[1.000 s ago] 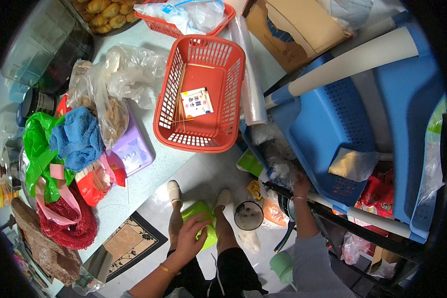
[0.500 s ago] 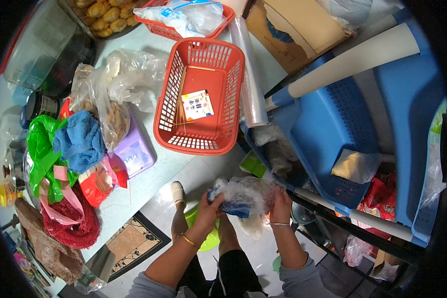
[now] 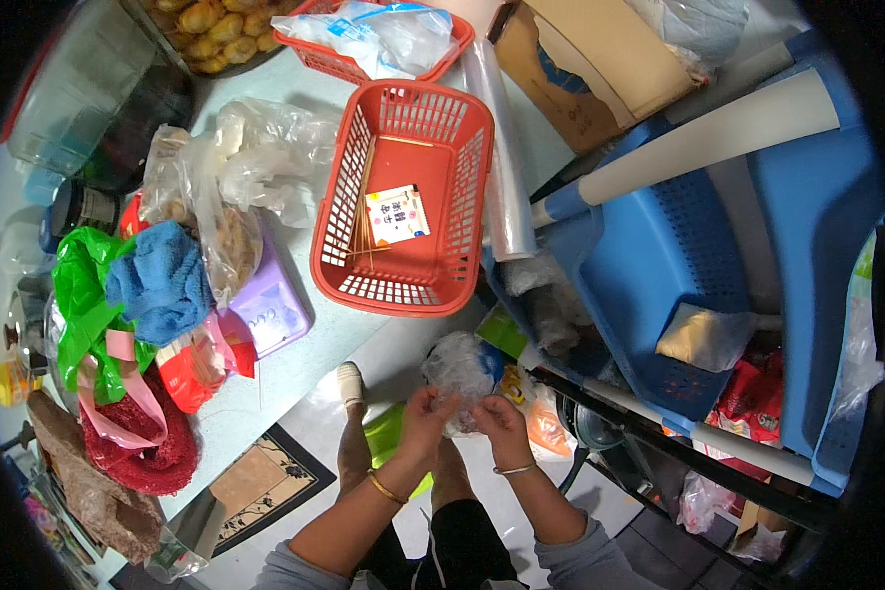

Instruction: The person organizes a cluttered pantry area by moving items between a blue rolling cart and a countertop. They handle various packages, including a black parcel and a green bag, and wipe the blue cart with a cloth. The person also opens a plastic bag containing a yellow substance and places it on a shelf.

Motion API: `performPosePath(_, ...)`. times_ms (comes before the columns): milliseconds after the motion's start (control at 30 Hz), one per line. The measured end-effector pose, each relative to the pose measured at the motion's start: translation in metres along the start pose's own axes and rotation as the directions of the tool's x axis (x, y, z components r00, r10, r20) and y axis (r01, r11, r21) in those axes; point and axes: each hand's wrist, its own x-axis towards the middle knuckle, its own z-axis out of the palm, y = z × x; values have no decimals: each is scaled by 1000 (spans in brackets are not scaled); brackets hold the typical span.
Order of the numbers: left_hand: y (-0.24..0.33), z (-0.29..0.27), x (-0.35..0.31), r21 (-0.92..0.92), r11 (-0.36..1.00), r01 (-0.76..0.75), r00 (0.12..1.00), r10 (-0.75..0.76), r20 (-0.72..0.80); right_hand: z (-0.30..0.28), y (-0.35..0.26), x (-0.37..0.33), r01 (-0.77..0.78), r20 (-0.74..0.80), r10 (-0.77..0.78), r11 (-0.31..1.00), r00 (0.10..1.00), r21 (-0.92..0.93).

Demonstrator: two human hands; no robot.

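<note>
Over the floor in front of me, a crumpled clear plastic bag (image 3: 459, 366) hangs between my hands, with something blue showing at its right side. My left hand (image 3: 426, 421) has its fingers closed on the bag's near left edge. The fingertips of my right hand (image 3: 501, 425) pinch the near right edge of the same bag. What the bag contains, if anything, cannot be made out. Beyond it, a red plastic basket (image 3: 418, 162) on the table holds a small white printed packet (image 3: 396, 214) and several thin wooden sticks (image 3: 367, 236).
A blue towel (image 3: 159, 280), green bag (image 3: 79, 270) and purple container (image 3: 273, 305) crowd the table's left. A roll of clear film (image 3: 506, 167) lies beside the basket. On the right, a rack carries blue plastic baskets (image 3: 649, 265). A lime-green stool (image 3: 388, 438) stands below my hands.
Both hands have come closer together, the right moving leftward. The bag has shifted from a sideways spread to a more upright bunch, and my grip is now on its near edge.
</note>
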Motion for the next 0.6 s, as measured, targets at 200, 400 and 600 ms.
performPosePath(200, -10, -5, 6, -17, 975, -222, 975, 222, 4, -22, 17, 36, -35, 43, 23, 949, 999, 313)
performPosePath(400, -8, -34, 15, 45, 952, -303, 951, 306, -54, -96, 32, 175, -213, -137, 285, 896, 949, 390)
performPosePath(600, -9, -46, 23, 113, 939, -325, 941, 333, -61, -117, 18, 314, -111, -268, 339, 780, 902, 615)
